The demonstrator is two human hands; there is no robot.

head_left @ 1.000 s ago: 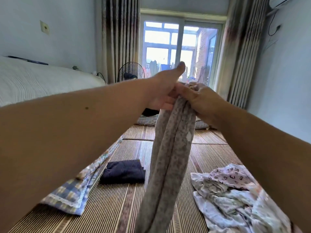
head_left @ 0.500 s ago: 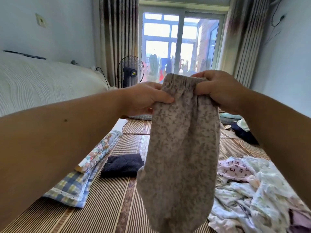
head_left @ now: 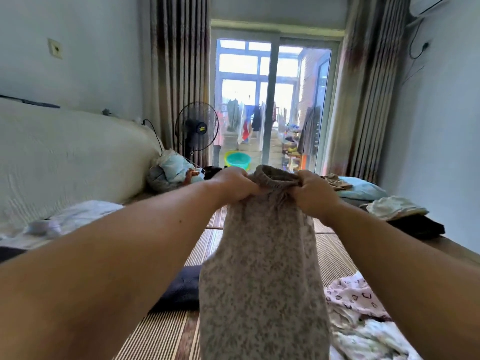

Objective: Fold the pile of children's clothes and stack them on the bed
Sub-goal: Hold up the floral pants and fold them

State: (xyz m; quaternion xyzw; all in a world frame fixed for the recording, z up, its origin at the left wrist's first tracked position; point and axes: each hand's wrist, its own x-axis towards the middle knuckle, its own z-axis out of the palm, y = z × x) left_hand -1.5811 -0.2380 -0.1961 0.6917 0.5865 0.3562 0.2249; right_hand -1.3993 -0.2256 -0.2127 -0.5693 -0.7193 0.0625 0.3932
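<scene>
The pants (head_left: 262, 268) are held up by the waistband, above the bed mat (head_left: 161, 333). Left hand (head_left: 233, 187) & right hand (head_left: 314, 193): each grip is closed tight on the band. Pile (head_left: 358, 315) is seen right of the pants; dark cloth (head_left: 179, 289) left.

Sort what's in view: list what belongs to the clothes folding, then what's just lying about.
Job: grey trousers, left hand, right hand, unfolded pile, folded dark garment.
Lying about: fan, green basin, blue pillow.
</scene>
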